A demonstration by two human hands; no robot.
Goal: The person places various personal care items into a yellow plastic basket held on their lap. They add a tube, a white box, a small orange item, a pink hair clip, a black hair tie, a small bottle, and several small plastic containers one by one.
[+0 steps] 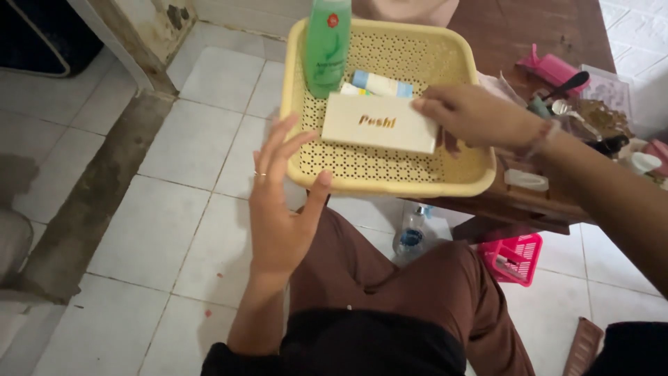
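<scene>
Right hand (473, 115) has its fingers pinched on the cream box (380, 123) lying in the yellow basket (390, 182), left hand (278, 209) open with its thumb at the rim, and honestly that overhanging basket could tip off the table (515, 31) if bumped.

The person wears brown trousers (417, 292) of a soft, slightly creased cloth, and above them a black top (362, 345) whose hem crosses the waist. Both forearms are bare, with no sleeves reaching them. A thin ring (259, 174) sits on one finger of the left hand (278, 209). A slim pale bracelet (539, 139) circles the wrist of the right hand (473, 115).
</scene>
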